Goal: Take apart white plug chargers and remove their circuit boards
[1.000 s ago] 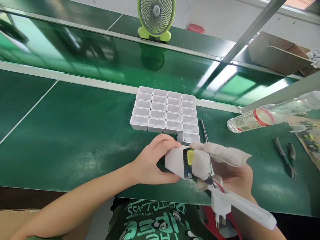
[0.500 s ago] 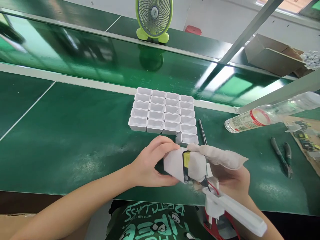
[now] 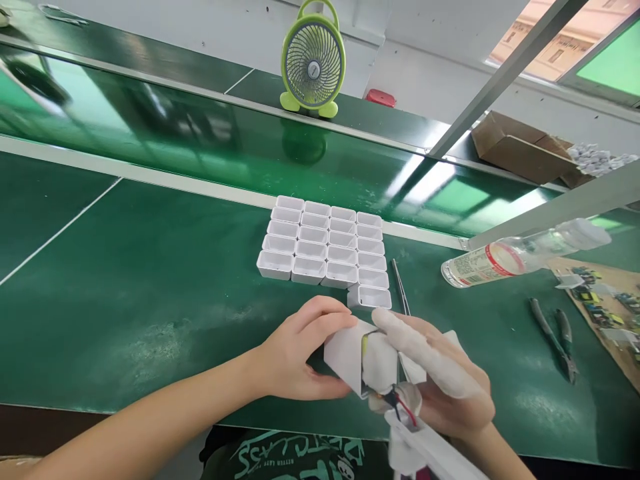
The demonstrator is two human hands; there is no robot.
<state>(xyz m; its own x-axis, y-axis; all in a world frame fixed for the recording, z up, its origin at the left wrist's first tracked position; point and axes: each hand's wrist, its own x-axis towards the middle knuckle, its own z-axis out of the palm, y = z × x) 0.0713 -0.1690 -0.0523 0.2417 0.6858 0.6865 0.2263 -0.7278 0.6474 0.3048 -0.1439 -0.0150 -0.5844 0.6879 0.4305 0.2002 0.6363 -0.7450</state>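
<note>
Both the left hand [image 3: 295, 353] and the right hand [image 3: 445, 387] clamp their fingers on the white charger housing [image 3: 350, 353], above the green bench [image 3: 150, 300] near the empty housings [image 3: 323, 250].

A white plastic housing [image 3: 345, 353] is held over a dark green bench mat [image 3: 150, 300]. White finger cots [image 3: 425, 353] are worn. Red and black wires [image 3: 403, 408] are seen near. White shells [image 3: 325, 250] are gridded farther off; a lime-green fan [image 3: 313, 63] is seen far; a red-banded clear bottle [image 3: 505, 260] is seen right.

I see the housings [image 3: 324, 248] grouped mid-tabletop [image 3: 125, 293], tweezers [image 3: 399, 291] just right of them, bottle [image 3: 505, 261] and pliers [image 3: 553, 337] farther right, fan [image 3: 313, 63] behind.
</note>
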